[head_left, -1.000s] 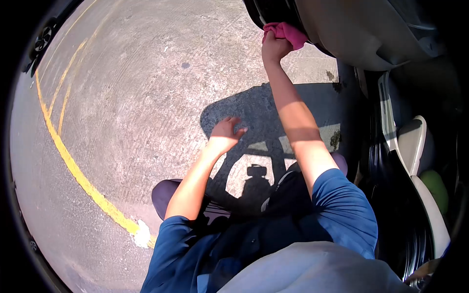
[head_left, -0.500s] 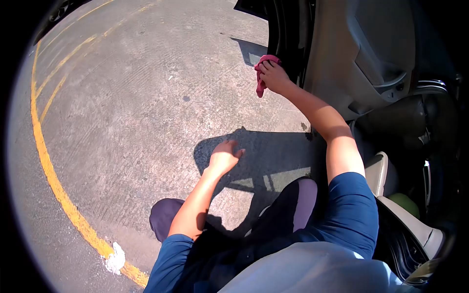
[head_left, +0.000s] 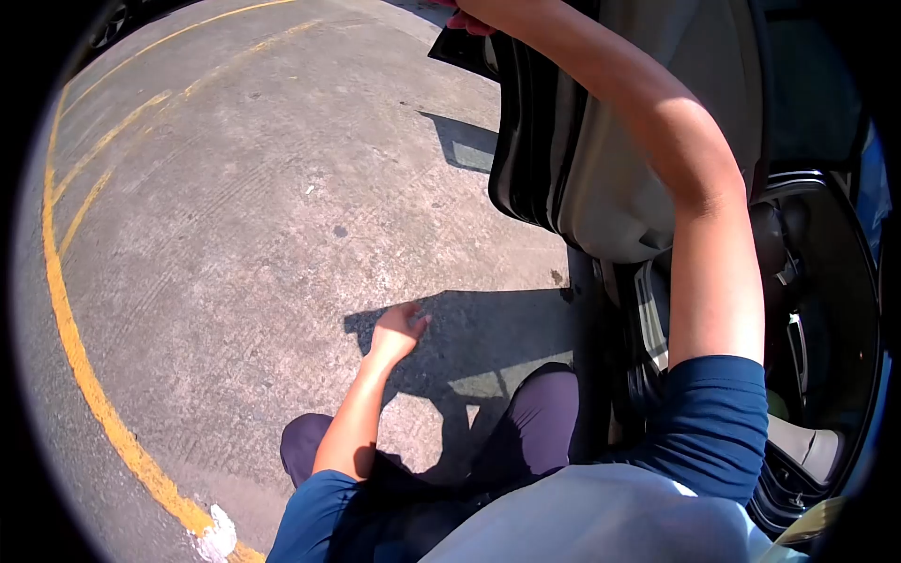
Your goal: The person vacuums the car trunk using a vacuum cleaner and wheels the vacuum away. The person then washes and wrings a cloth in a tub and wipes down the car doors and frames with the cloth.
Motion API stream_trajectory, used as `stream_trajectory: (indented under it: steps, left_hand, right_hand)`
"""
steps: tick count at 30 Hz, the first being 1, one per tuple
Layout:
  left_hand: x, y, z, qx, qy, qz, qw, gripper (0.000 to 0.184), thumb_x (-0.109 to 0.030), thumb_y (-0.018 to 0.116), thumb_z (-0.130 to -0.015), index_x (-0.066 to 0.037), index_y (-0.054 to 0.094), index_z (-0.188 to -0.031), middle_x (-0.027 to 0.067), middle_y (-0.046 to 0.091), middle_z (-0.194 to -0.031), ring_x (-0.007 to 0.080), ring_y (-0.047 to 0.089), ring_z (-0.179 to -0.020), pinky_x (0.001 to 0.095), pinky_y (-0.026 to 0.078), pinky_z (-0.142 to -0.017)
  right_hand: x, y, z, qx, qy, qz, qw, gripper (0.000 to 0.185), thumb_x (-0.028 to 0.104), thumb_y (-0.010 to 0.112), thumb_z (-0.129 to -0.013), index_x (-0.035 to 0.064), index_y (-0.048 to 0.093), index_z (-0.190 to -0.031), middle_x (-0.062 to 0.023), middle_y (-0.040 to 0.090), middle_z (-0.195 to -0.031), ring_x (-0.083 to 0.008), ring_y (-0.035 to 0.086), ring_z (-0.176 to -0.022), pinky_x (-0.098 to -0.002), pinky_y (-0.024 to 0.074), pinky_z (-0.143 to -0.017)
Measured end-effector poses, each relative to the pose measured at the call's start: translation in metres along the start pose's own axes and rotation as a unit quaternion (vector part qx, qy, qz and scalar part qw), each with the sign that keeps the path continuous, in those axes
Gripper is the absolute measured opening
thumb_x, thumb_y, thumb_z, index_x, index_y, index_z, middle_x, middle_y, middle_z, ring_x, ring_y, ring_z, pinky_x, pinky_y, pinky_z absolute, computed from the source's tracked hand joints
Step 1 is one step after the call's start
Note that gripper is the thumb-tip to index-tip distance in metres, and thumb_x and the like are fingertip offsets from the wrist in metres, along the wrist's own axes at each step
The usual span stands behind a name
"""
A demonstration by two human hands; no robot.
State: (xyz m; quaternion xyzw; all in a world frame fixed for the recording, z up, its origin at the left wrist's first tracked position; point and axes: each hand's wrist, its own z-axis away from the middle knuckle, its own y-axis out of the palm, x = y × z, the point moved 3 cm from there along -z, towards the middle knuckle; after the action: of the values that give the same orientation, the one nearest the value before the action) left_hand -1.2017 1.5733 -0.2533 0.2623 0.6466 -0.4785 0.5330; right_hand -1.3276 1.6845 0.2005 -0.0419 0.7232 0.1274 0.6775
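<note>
At the top edge of the view, my right hand [head_left: 484, 7] is closed on a pink cloth [head_left: 471, 24]. Most of that hand is cut off by the frame, and only a bit of the cloth shows. It is near the upper part of an open car door [head_left: 615, 159], whose inner panel and dark edge face me; whether the cloth touches the door I cannot tell. My left hand [head_left: 398, 333] hangs above the pavement with nothing in it, fingers loosely bent and thumb apart.
Sunlit concrete pavement [head_left: 244, 235] lies ahead and to the left, with a yellow painted line [head_left: 80, 352] curving along it. To my right is the car's doorway with a light sill trim [head_left: 807, 446]. A vehicle wheel [head_left: 108, 26] shows far off at top left.
My right hand has moved up and away with the cloth, nearly leaving the view. The car door appears higher and further left. My left hand has shifted slightly down and left.
</note>
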Motion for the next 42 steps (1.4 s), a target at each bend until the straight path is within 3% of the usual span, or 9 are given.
stream_trajectory:
  steps: [2, 7, 16, 20, 22, 26, 28, 34, 42]
  left_hand:
    - [0.001, -0.004, 0.003, -0.016, 0.001, 0.013, 1.000, 0.043, -0.033, 0.065, -0.081, 0.000, 0.061, -0.107, 0.0210, 0.064, -0.103, 0.0350, 0.061, -0.098, 0.0398, 0.048, -0.085]
    - [-0.017, -0.028, 0.023, -0.076, -0.009, -0.025, 0.997, 0.038, -0.030, 0.066, -0.078, 0.000, 0.064, -0.103, 0.0210, 0.064, -0.101, 0.0349, 0.061, -0.096, 0.0403, 0.048, -0.084]
    - [-0.050, -0.023, 0.071, -0.179, -0.108, 0.064, 0.976, 0.030, -0.028, 0.068, -0.078, -0.002, 0.063, -0.093, 0.0171, 0.064, -0.085, 0.0305, 0.064, -0.077, 0.0388, 0.050, -0.070]
    - [-0.034, 0.037, 0.109, -0.210, -0.167, 0.109, 0.957, 0.027, -0.026, 0.067, -0.078, -0.004, 0.063, -0.092, 0.0155, 0.064, -0.086, 0.0300, 0.064, -0.077, 0.0377, 0.051, -0.071]
    - [-0.037, 0.055, 0.144, -0.193, -0.236, 0.096, 0.948, 0.026, -0.026, 0.067, -0.078, -0.004, 0.064, -0.092, 0.0152, 0.066, -0.086, 0.0306, 0.065, -0.080, 0.0380, 0.051, -0.073]
    - [-0.064, 0.050, 0.230, -0.196, -0.350, 0.121, 0.908, 0.024, -0.022, 0.066, -0.078, -0.004, 0.064, -0.094, 0.0168, 0.067, -0.083, 0.0307, 0.065, -0.081, 0.0382, 0.050, -0.072]
    - [-0.083, 0.027, 0.274, -0.291, -0.390, 0.147, 0.861, 0.022, -0.021, 0.064, -0.079, -0.003, 0.064, -0.093, 0.0169, 0.067, -0.082, 0.0306, 0.066, -0.080, 0.0371, 0.050, -0.070]
    - [-0.133, -0.030, 0.390, -0.355, -0.386, 0.101, 0.845, 0.018, -0.020, 0.060, -0.083, -0.002, 0.062, -0.085, 0.0139, 0.061, -0.075, 0.0258, 0.060, -0.067, 0.0344, 0.048, -0.063]
    - [-0.169, -0.049, 0.497, -0.308, -0.470, 0.060, 0.825, 0.028, -0.026, 0.061, -0.084, 0.001, 0.062, -0.092, 0.0138, 0.064, -0.083, 0.0267, 0.061, -0.073, 0.0379, 0.048, -0.069]
  right_hand:
    - [0.063, 0.044, 0.051, 0.151, -0.048, -0.025, 0.987, 0.019, 0.026, 0.060, -0.076, 0.0174, 0.070, -0.090, -0.0005, 0.057, -0.109, -0.0187, 0.043, -0.114, -0.0362, 0.0276, -0.099]
    - [0.154, 0.056, 0.166, 0.267, -0.226, -0.139, 0.927, 0.031, 0.030, 0.053, -0.083, 0.0140, 0.068, -0.104, -0.0032, 0.051, -0.126, -0.0263, 0.041, -0.119, -0.0427, 0.0271, -0.101]
    - [-0.047, -0.027, 0.025, 0.120, -0.272, -0.055, 0.953, 0.026, 0.028, 0.054, -0.082, 0.0122, 0.066, -0.097, -0.0034, 0.057, -0.111, -0.0190, 0.047, -0.110, -0.0346, 0.0288, -0.097]
    - [-0.141, -0.056, -0.057, 0.134, -0.190, -0.080, 0.969, 0.023, 0.030, 0.054, -0.083, 0.0150, 0.069, -0.090, -0.0037, 0.059, -0.112, -0.0198, 0.052, -0.105, -0.0340, 0.0303, -0.095]
    - [-0.199, -0.035, -0.088, 0.182, -0.030, -0.365, 0.912, 0.023, 0.032, 0.056, -0.081, 0.0161, 0.070, -0.090, -0.0038, 0.057, -0.116, -0.0198, 0.049, -0.111, -0.0339, 0.0305, -0.096]
    - [-0.287, -0.111, -0.079, 0.018, -0.097, -0.257, 0.961, 0.019, 0.024, 0.052, -0.076, 0.0101, 0.064, -0.081, -0.0126, 0.060, -0.102, -0.0247, 0.055, -0.093, -0.0400, 0.0353, -0.083]
    - [-0.288, -0.117, -0.080, -0.082, -0.115, -0.210, 0.968, 0.021, 0.025, 0.053, -0.075, 0.0106, 0.066, -0.085, -0.0135, 0.060, -0.103, -0.0244, 0.055, -0.092, -0.0388, 0.0348, -0.083]
    - [-0.052, 0.038, -0.100, 0.206, -0.249, -0.156, 0.934, 0.030, 0.033, 0.060, -0.079, 0.0204, 0.070, -0.104, -0.0044, 0.054, -0.123, -0.0237, 0.043, -0.110, -0.0427, 0.0316, -0.086]
    - [-0.139, -0.070, -0.038, 0.120, -0.286, -0.340, 0.888, 0.024, 0.032, 0.062, -0.074, 0.0161, 0.072, -0.089, -0.0061, 0.058, -0.110, -0.0245, 0.047, -0.103, -0.0374, 0.0353, -0.083]
